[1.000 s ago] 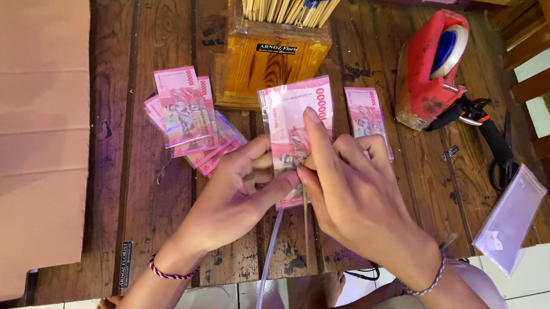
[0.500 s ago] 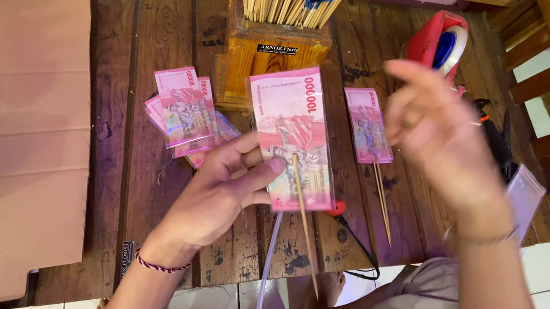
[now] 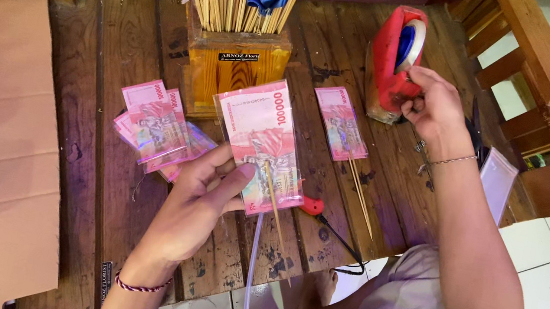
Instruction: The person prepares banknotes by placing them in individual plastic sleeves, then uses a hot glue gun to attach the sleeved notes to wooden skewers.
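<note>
My left hand (image 3: 204, 191) has its grip clenched on a pink banknote in a clear sleeve (image 3: 263, 146), thumb pressing the lower edge where a thin wooden skewer (image 3: 273, 207) lies against the back of it, all held just above the wooden surface (image 3: 118, 59). My right hand (image 3: 435, 103) is well apart at the red tape dispenser (image 3: 391, 62), fingers curled at its lower front by the roll; I cannot tell whether they have a strip pinched or only rest there. The weak point, as I judge it, is the skewer: only the thumb pins it, so any shift of the left hand while my eyes follow the tape could let it slide askew or drop out of line with the note. Pulling tape one-handed could also tip the dispenser toward the finished note on its stick (image 3: 342, 123) lying just beside it. A loose strip might fold onto itself, or catch the fanned notes (image 3: 157, 128) near my left wrist. The wooden box of sticks (image 3: 232, 56) stands close behind the note and could be knocked.
</note>
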